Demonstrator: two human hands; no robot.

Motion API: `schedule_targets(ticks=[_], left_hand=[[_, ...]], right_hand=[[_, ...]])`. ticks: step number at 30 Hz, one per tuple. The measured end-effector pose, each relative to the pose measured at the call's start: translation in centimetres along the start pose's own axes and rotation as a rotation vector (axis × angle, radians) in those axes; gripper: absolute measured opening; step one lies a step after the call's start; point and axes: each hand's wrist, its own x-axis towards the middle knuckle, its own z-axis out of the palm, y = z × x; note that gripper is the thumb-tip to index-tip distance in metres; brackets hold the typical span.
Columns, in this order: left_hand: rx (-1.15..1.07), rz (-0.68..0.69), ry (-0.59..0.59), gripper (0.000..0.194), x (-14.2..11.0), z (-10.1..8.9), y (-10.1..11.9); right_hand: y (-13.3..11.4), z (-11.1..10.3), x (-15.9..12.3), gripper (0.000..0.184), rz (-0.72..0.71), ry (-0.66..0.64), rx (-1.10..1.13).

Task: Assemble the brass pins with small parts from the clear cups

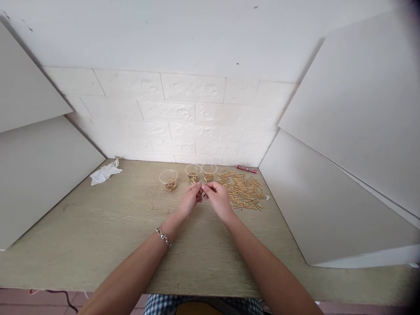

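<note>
My left hand [191, 199] and my right hand [217, 197] meet over the middle of the wooden table [98, 236], fingertips pinched together on a small item too tiny to name. Just beyond them stand three clear plastic cups: one [168, 180] to the left, one [193, 173] in the middle and one [209, 172] to the right, each with small brass pieces in the bottom. A loose pile of thin brass pins [243, 189] lies right of my right hand. A metal bracelet [163, 237] is on my left wrist.
A crumpled white tissue [105, 173] lies at the back left corner. A small red object [246, 169] rests against the white brick wall at the back right. White panels [328, 197] wall in both sides of the table.
</note>
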Motion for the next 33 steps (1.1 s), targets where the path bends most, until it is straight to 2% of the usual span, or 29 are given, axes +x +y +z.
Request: schedule_targets(ticks=[13, 22, 29, 33], left_hand=[[-0.145, -0.089, -0.051, 0.034, -0.23, 0.09, 0.25], [-0.149, -0.073, -0.094, 0.032, -0.06, -0.1, 0.12], [-0.119, -0.066, -0.058, 0.033, -0.04, -0.04, -0.01], [-0.067, -0.015, -0.027, 0.037, 0.07, -0.02, -0.26]], right_hand=[[0.52, -0.1, 0.13, 0.018, 0.015, -0.08, 0.106], [0.77, 0.06, 0.16, 0.021, 0.04, -0.089, 0.187], [0.78, -0.06, 0.18, 0.018, 0.009, -0.079, 0.07], [0.48, -0.07, -0.08, 0.014, -0.045, -0.033, -0.056]])
